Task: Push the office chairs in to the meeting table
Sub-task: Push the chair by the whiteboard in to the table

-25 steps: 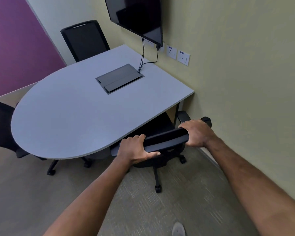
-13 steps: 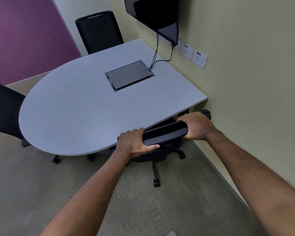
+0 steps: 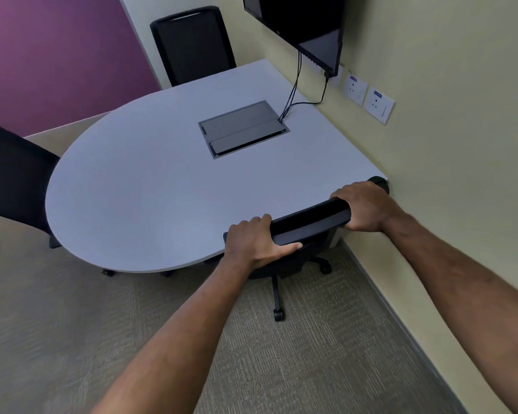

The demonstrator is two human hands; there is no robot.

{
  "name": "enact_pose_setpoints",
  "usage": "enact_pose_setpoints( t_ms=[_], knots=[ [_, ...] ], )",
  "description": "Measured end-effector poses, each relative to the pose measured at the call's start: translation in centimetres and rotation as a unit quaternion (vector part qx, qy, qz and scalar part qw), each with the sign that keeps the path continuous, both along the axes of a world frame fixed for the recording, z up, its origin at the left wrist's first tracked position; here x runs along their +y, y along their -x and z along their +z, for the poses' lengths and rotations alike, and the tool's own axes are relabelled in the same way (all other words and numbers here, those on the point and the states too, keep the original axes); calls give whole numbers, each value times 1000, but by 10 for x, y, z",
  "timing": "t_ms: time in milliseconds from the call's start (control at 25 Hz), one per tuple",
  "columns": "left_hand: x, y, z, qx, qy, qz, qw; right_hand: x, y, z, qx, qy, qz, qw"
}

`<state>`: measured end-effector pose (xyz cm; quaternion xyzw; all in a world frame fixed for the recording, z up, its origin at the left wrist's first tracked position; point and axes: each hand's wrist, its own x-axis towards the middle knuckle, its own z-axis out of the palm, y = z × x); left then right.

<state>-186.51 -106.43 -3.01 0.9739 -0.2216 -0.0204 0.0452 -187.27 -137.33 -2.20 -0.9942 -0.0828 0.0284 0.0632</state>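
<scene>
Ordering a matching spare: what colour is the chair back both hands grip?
Black, seen in the head view: the chair back under the left hand and right hand.

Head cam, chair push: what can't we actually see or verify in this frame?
- Seat of the held chair: hidden under the meeting table.
- Its right end: covered by the right hand; wall contact unclear.
- Left chair: cut by the frame edge, base behind the table.
- Far chair: seat and base behind the table.
- Socket labels: too small.
- Left hand: fingertips wrap out of sight.
</scene>
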Motion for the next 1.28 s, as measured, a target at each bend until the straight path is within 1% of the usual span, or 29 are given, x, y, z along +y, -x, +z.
enact_pose_setpoints(
  t_ms=[160, 400, 920, 1080, 1200, 1280],
  knots=[
    [-13, -6, -3, -10, 6, -3, 1000, -14, -11, -4, -17, 15, 5, 1000],
    [-15, -10, -6, -11, 14, -8, 1000, -16, -13, -3, -17, 22, 11, 1000],
    [-14, -11, -13, -14, 11, 1, 1000, -16, -10, -6, -32, 11, 19, 999],
    [-12, -12, -18, -17, 28, 0, 999, -10, -3, -5, -49, -11, -12, 999],
    [-6, -9, -18, -4, 68, -14, 998, 0, 7, -11, -51, -31, -70, 996],
    [-2, -8, -17, 6, 83, -29, 996, 7, 12, -14, -31, -34, -109, 993]
  ],
)
